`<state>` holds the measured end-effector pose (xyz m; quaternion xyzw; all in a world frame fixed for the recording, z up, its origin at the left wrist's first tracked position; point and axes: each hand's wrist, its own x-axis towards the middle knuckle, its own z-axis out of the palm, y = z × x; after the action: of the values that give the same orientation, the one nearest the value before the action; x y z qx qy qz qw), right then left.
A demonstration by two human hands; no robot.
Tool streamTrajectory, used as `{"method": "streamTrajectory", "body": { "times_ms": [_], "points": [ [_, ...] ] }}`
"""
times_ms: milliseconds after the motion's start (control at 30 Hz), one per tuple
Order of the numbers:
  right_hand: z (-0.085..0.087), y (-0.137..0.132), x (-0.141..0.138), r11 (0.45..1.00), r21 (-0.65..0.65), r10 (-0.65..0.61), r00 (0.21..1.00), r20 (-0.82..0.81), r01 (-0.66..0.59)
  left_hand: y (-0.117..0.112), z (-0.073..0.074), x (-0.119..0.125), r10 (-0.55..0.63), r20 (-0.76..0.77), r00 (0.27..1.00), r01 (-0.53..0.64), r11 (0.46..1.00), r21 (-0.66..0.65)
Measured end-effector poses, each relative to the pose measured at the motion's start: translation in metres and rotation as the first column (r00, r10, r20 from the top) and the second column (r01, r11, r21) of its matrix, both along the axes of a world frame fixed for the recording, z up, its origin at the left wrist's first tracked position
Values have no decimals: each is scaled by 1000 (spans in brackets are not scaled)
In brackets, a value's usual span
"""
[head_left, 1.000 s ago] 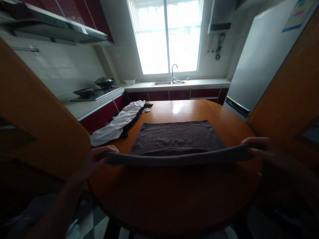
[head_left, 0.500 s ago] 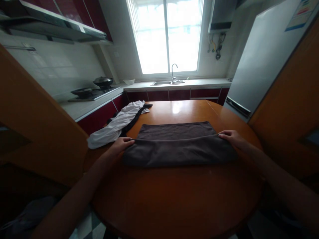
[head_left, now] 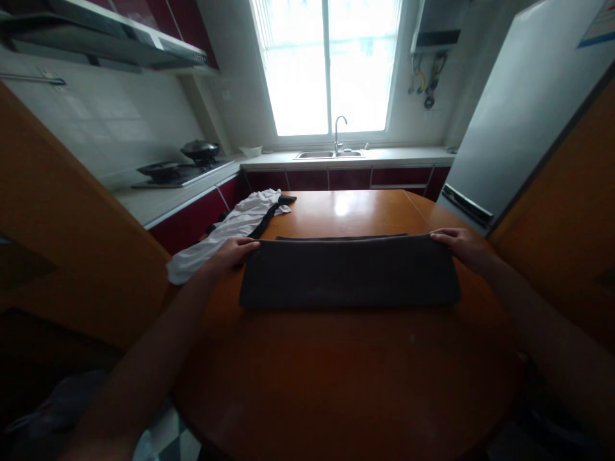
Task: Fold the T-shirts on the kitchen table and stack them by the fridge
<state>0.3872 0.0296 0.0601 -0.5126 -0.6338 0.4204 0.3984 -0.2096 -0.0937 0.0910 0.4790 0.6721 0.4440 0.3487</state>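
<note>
A dark grey cloth [head_left: 348,272], partly folded over itself, rests on the wooden table. Its upper edge is raised and pulled straight between my two hands. At the left corner, my left hand [head_left: 235,251] pinches the edge between thumb and fingers. My right hand [head_left: 459,245] grips the opposite corner in the same way. Only a thin strip of the cloth's far layer shows behind the lifted edge; the rest of that layer is hidden. Exactly what kind of cloth it is, I cannot tell.
White and black clothes [head_left: 225,232] lie in a heap on the left of the round wooden table [head_left: 336,378]. Beyond it are a counter with a sink [head_left: 331,154], a stove with a lidded pan [head_left: 200,150], and a fridge [head_left: 509,115] at right.
Both hands have lifted the near edge of the cloth and carried it away from me. It now covers most of the far layer and is stretched flatter.
</note>
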Motion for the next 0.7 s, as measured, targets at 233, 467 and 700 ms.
{"method": "streamTrajectory", "body": {
  "times_ms": [233,467,700],
  "points": [
    [-8,44,-28,994,-55,-87,994,68,91,48,-28,12,85,2,996,-85,996,23],
    [-38,60,-39,983,-79,-156,984,89,164,59,-41,7,81,-47,996,-79,996,43],
    [-25,84,-34,975,29,-224,972,74,222,90,-36,-10,70,-37,997,-65,991,117]
  ]
}}
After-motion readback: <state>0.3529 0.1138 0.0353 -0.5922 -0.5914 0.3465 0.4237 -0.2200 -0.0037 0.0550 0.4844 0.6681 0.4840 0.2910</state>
